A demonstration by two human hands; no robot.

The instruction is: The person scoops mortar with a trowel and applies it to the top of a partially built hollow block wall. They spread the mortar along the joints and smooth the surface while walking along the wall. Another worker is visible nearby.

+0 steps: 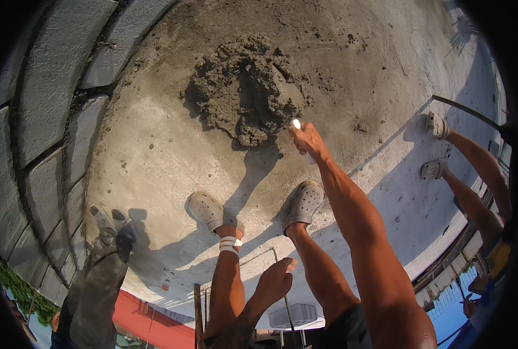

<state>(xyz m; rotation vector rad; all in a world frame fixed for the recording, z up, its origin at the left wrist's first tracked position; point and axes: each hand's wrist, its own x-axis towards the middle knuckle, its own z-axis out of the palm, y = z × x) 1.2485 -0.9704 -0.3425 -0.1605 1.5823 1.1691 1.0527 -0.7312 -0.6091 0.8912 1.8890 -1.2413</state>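
Observation:
A rough heap of wet grey mortar (244,87) lies on the concrete slab ahead of my feet. My right hand (309,142) reaches to its near right edge, fingers closed round the white handle (295,124) of a tool. The tool's working end cannot be made out against the mortar. Lower down, my left hand (275,278) hangs in front of my legs, well apart from the heap. Its fingers are loosely bent and partly turned away, with nothing visible in them.
Grey block masonry (55,75) runs along the left side. A person in dusty trousers (99,291) stands at the lower left. Another person's clogs (436,125) are at the right, near a thin dark bar (465,110). My own clogs (305,200) stand apart on the slab.

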